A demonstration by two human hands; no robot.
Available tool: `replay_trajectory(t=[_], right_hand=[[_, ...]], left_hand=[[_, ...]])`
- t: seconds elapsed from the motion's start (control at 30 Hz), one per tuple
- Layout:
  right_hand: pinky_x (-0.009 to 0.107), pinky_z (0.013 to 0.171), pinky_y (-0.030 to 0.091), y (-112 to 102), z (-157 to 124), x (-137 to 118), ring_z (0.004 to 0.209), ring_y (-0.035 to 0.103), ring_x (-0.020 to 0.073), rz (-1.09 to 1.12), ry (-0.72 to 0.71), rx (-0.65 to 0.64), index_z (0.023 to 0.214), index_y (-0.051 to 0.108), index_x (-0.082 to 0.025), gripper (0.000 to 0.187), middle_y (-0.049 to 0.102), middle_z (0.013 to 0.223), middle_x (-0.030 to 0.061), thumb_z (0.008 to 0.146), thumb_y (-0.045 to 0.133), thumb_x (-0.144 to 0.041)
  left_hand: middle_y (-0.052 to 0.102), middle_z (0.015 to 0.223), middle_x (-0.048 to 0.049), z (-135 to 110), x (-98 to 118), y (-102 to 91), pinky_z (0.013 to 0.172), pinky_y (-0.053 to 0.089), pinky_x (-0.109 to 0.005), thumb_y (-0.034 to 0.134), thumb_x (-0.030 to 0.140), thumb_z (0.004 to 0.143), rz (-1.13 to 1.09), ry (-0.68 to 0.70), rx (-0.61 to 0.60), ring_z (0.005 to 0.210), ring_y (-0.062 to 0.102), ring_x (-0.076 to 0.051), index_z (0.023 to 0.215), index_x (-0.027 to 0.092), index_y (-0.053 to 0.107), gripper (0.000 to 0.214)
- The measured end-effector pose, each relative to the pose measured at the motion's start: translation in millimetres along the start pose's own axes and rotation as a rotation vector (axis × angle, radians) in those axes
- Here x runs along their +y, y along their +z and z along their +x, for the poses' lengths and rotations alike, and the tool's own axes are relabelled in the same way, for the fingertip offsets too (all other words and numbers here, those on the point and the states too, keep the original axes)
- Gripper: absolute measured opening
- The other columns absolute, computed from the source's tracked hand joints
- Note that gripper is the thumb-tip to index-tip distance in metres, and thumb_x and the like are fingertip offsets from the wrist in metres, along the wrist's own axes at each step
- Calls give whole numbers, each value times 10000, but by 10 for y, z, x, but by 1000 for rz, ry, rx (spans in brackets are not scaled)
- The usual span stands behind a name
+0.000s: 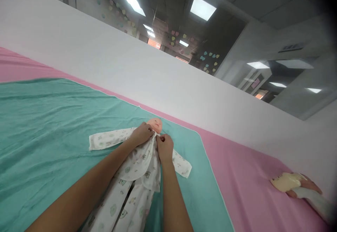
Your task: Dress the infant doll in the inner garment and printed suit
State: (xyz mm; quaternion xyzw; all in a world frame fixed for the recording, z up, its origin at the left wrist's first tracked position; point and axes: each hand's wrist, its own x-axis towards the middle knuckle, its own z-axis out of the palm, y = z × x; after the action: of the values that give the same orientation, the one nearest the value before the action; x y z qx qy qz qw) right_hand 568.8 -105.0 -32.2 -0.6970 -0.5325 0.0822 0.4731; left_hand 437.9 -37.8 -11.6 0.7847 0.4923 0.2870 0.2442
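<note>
A baby doll [155, 124] lies on its back on a teal towel [52, 126], dressed in a white printed romper [139, 176] with both sleeves spread out. My left hand [142, 133] and my right hand [165, 147] meet at the doll's chest, just below the neck. Both hands are closed in a pinch on the romper's front edges near the collar. The doll's body and legs are covered by the garment and partly by my forearms.
The towel lies on a pink sheet [250, 183] running along a white partition wall [158, 77]. At the far right, another person's hand [302, 186] holds a cream-coloured object [285, 181] on the pink sheet.
</note>
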Motion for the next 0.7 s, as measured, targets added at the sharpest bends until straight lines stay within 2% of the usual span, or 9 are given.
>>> replay_trajectory(t=[0.07,0.17,0.3,0.43,0.6,0.7], right_hand=[[262,580,343,45,45,-102,609,462,150,-108,21,-73,634,492,-208,292,538,628,-4,801,450,-443],[255,535,288,24,127,-217,577,446,151,-203,70,-227,605,453,-211,384,524,595,-6,798,422,-542],[249,528,274,-66,197,-265,589,462,148,-193,45,-351,619,462,-206,440,541,625,0,761,438,-621],[244,532,268,-44,185,-303,600,457,139,-157,-6,-354,628,486,-205,346,552,639,-9,770,467,-520],[246,508,249,42,193,-307,553,400,124,-91,21,-329,545,443,-200,256,480,549,-23,744,473,-358],[242,495,258,67,222,-217,540,376,114,89,73,-279,530,418,-195,252,443,535,-30,728,473,-340]], left_hand=[[622,844,-81,45,-40,-33,611,377,-266,463,298,773,-33,37,-26,702,569,-177,787,154,640,228],[624,677,-40,93,-101,-108,563,366,-246,450,230,748,-71,83,-75,636,556,-160,678,153,633,210],[666,732,-20,114,-150,-208,578,390,-241,446,195,724,-92,121,-165,673,584,-162,731,183,654,209],[681,793,-22,112,-163,-251,593,409,-253,473,194,700,-71,103,-210,718,602,-187,775,203,655,197],[682,857,-7,79,-142,-255,639,436,-247,494,228,723,-125,102,-158,753,614,-177,779,213,635,153],[680,808,-7,55,-105,-273,622,433,-249,524,278,730,-142,64,-103,726,607,-178,722,211,627,123]])
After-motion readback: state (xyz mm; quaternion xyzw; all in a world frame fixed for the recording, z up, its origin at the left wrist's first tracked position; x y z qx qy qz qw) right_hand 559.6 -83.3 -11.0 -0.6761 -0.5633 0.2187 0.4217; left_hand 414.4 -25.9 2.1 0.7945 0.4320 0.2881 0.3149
